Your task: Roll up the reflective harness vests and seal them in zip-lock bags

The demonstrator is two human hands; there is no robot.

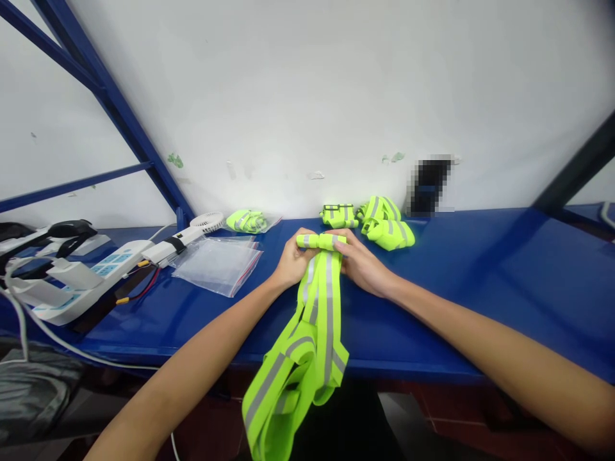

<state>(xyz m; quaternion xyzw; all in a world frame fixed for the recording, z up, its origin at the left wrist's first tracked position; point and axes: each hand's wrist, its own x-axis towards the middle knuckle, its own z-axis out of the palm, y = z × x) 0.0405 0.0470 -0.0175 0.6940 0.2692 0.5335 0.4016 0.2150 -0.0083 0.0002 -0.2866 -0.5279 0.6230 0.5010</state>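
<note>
Both hands hold a neon-yellow reflective strap harness with grey stripes, above the blue table. Its top end is rolled or folded into a small bundle. My left hand is closed round the bundle's left end. At the right end, my right hand grips it with the thumb on top. The loose straps hang down toward me, past the table's front edge, with the lowest part cut off by the frame. Some fingers are hidden behind the bundle.
Along the wall lie a rolled yellow bundle, a looser strap pile and a bagged bundle. Clear plastic bags, a small white fan and a power strip with cables occupy the blue table's left side.
</note>
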